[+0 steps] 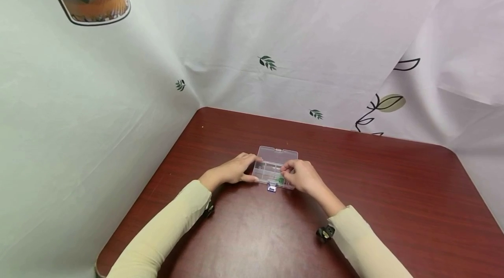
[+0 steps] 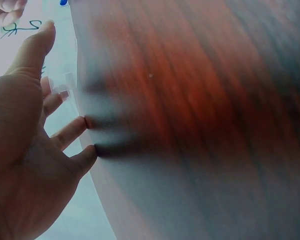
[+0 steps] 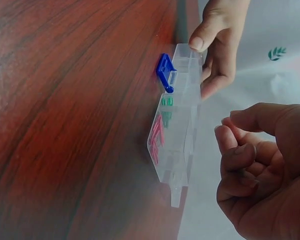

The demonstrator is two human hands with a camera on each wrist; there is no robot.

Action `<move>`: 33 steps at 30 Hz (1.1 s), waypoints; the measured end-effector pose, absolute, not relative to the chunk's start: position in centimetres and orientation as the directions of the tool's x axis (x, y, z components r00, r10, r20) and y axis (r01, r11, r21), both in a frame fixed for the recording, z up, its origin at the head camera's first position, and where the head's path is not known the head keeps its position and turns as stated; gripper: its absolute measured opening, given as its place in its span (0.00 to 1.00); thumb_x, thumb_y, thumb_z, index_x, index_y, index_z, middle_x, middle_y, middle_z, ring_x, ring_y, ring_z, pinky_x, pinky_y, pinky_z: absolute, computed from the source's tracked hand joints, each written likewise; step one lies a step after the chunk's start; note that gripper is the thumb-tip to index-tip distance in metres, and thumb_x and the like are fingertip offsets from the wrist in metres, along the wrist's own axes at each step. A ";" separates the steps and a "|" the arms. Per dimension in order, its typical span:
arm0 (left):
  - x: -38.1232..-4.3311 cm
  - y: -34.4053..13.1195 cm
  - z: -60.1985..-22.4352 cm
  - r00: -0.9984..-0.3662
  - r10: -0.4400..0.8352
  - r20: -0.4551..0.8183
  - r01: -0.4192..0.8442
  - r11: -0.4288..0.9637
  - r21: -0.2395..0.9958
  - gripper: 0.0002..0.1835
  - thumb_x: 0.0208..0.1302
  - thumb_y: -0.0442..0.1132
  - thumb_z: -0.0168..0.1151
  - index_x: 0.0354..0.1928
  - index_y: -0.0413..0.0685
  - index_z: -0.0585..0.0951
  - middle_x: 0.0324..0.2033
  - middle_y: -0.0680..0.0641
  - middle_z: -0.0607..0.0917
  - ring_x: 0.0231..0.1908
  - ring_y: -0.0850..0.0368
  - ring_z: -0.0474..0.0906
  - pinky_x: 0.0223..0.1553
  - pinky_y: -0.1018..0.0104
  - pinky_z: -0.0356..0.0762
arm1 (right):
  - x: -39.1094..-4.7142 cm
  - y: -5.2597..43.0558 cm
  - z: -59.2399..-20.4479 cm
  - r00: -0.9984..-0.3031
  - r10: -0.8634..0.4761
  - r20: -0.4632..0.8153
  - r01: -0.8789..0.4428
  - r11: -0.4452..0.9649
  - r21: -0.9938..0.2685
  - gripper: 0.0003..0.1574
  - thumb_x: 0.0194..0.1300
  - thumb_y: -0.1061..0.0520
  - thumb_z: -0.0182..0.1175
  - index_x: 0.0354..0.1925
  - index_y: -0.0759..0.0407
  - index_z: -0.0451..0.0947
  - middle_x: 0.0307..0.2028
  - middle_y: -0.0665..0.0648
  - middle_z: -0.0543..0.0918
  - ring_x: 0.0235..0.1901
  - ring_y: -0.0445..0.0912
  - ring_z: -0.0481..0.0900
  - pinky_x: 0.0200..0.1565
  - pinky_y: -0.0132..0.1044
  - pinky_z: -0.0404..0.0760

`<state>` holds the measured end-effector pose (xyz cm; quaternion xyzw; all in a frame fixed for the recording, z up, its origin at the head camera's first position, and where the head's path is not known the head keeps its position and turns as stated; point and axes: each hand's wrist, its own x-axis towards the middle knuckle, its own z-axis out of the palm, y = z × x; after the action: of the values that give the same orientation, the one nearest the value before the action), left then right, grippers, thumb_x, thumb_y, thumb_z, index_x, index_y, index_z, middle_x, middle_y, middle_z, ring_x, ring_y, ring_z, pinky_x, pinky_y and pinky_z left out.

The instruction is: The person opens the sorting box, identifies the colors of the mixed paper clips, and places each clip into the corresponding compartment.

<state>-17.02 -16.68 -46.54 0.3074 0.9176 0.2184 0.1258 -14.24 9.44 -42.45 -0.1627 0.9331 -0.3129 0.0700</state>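
A clear plastic compartment box lies on the table with its lid folded back. Its blue latch hangs from the near side. My left hand grips the box's left end, thumb at the near corner and fingers at the far side. Over the right-hand compartments, my right hand has thumb and forefinger drawn together, other fingers curled. Whether anything small sits between those fingertips cannot be made out. Small green pieces and thin pink pieces lie in separate compartments.
A dark red-brown wooden table carries the box. White cloth printed with leaves and jars hangs behind the table and along its left side. Dark wrist straps sit below both sleeves.
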 end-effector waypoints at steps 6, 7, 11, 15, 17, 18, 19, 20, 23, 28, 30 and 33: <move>-17.0 -16.6 -46.3 -0.787 0.604 -0.124 0.481 0.727 0.490 0.35 0.67 0.53 0.68 0.70 0.51 0.68 0.66 0.48 0.73 0.68 0.49 0.64 0.68 0.53 0.66 | -14.2 10.2 -42.2 -0.941 -0.337 -0.031 -0.252 0.759 -0.600 0.05 0.63 0.60 0.63 0.34 0.54 0.86 0.27 0.48 0.81 0.29 0.42 0.75 0.36 0.37 0.75; -16.9 -16.6 -46.3 -0.788 0.603 -0.125 0.480 0.728 0.490 0.35 0.67 0.53 0.68 0.70 0.51 0.68 0.66 0.48 0.73 0.68 0.49 0.64 0.68 0.53 0.66 | -14.1 10.3 -42.1 -0.941 -0.336 -0.031 -0.251 0.760 -0.599 0.05 0.63 0.60 0.63 0.34 0.54 0.86 0.27 0.48 0.81 0.29 0.42 0.75 0.36 0.37 0.74; -16.9 -16.5 -46.2 -0.784 0.609 -0.122 0.489 0.727 0.482 0.35 0.67 0.53 0.67 0.71 0.50 0.67 0.67 0.48 0.73 0.69 0.49 0.63 0.69 0.54 0.65 | -14.0 11.1 -41.8 -0.941 -0.336 -0.037 -0.250 0.767 -0.590 0.05 0.63 0.60 0.63 0.35 0.55 0.86 0.28 0.49 0.81 0.30 0.43 0.75 0.36 0.38 0.74; -16.9 -16.5 -46.3 -0.784 0.609 -0.121 0.492 0.728 0.478 0.35 0.67 0.53 0.67 0.71 0.50 0.67 0.67 0.48 0.73 0.69 0.49 0.63 0.69 0.54 0.65 | -13.9 12.1 -41.4 -0.944 -0.330 -0.031 -0.251 0.775 -0.580 0.05 0.63 0.60 0.62 0.36 0.56 0.86 0.28 0.49 0.82 0.31 0.43 0.76 0.37 0.39 0.75; -16.9 -16.5 -46.3 -0.784 0.609 -0.119 0.492 0.727 0.479 0.35 0.68 0.53 0.67 0.71 0.50 0.67 0.67 0.48 0.73 0.69 0.49 0.63 0.69 0.54 0.65 | -13.9 12.8 -41.3 -0.945 -0.325 -0.023 -0.254 0.778 -0.575 0.05 0.63 0.60 0.63 0.36 0.56 0.86 0.28 0.49 0.82 0.31 0.43 0.76 0.37 0.39 0.75; -16.9 -16.5 -46.3 -0.784 0.610 -0.118 0.493 0.726 0.479 0.35 0.68 0.53 0.67 0.71 0.49 0.67 0.67 0.47 0.73 0.69 0.49 0.63 0.69 0.54 0.65 | -13.8 13.1 -41.3 -0.945 -0.325 -0.018 -0.257 0.779 -0.572 0.05 0.63 0.60 0.63 0.37 0.56 0.86 0.28 0.49 0.82 0.31 0.43 0.76 0.37 0.39 0.75; -16.9 -16.5 -46.3 -0.783 0.611 -0.117 0.494 0.726 0.478 0.35 0.68 0.53 0.67 0.71 0.49 0.67 0.67 0.47 0.73 0.69 0.49 0.63 0.69 0.54 0.65 | -13.8 13.4 -41.3 -0.945 -0.325 -0.014 -0.260 0.780 -0.569 0.05 0.63 0.60 0.63 0.36 0.56 0.86 0.28 0.49 0.82 0.31 0.43 0.76 0.38 0.40 0.75; -16.9 -16.5 -46.3 -0.781 0.613 -0.115 0.497 0.723 0.479 0.35 0.67 0.52 0.67 0.71 0.49 0.67 0.67 0.47 0.73 0.69 0.48 0.63 0.69 0.54 0.65 | -13.7 13.7 -41.2 -0.946 -0.322 -0.012 -0.259 0.781 -0.568 0.05 0.63 0.60 0.63 0.36 0.56 0.85 0.28 0.49 0.82 0.31 0.43 0.76 0.38 0.40 0.75; -16.9 -16.5 -46.3 -0.778 0.619 -0.109 0.506 0.719 0.476 0.35 0.68 0.52 0.67 0.70 0.48 0.68 0.67 0.47 0.73 0.68 0.48 0.64 0.69 0.54 0.65 | -13.5 14.8 -41.2 -0.948 -0.319 -0.010 -0.258 0.785 -0.564 0.05 0.63 0.60 0.63 0.37 0.55 0.85 0.29 0.49 0.81 0.32 0.43 0.77 0.39 0.40 0.75; -17.0 -16.5 -46.3 -0.777 0.620 -0.106 0.508 0.718 0.477 0.35 0.67 0.52 0.68 0.70 0.47 0.68 0.66 0.46 0.74 0.68 0.48 0.64 0.69 0.54 0.65 | -12.9 16.4 -41.1 -0.953 -0.302 -0.014 -0.242 0.792 -0.561 0.04 0.65 0.59 0.63 0.38 0.55 0.85 0.29 0.48 0.81 0.32 0.43 0.77 0.39 0.41 0.75; -17.0 -16.5 -46.3 -0.779 0.618 -0.106 0.506 0.719 0.476 0.35 0.67 0.52 0.68 0.70 0.48 0.68 0.66 0.46 0.74 0.68 0.48 0.64 0.69 0.54 0.65 | -12.7 17.0 -41.0 -0.954 -0.298 -0.013 -0.240 0.793 -0.559 0.04 0.65 0.59 0.64 0.38 0.55 0.85 0.29 0.48 0.81 0.33 0.43 0.77 0.39 0.41 0.75; -17.0 -16.6 -46.4 -0.780 0.617 -0.106 0.504 0.720 0.477 0.35 0.67 0.52 0.68 0.70 0.48 0.68 0.66 0.46 0.74 0.68 0.49 0.64 0.69 0.54 0.65 | -12.4 17.9 -41.0 -0.956 -0.292 -0.008 -0.239 0.795 -0.558 0.04 0.65 0.58 0.64 0.39 0.55 0.85 0.30 0.47 0.81 0.33 0.42 0.77 0.40 0.41 0.75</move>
<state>-17.01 -16.56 -46.37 0.3052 0.9182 0.2168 0.1297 -12.44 17.87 -40.95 -0.1403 0.9462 -0.2877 0.0469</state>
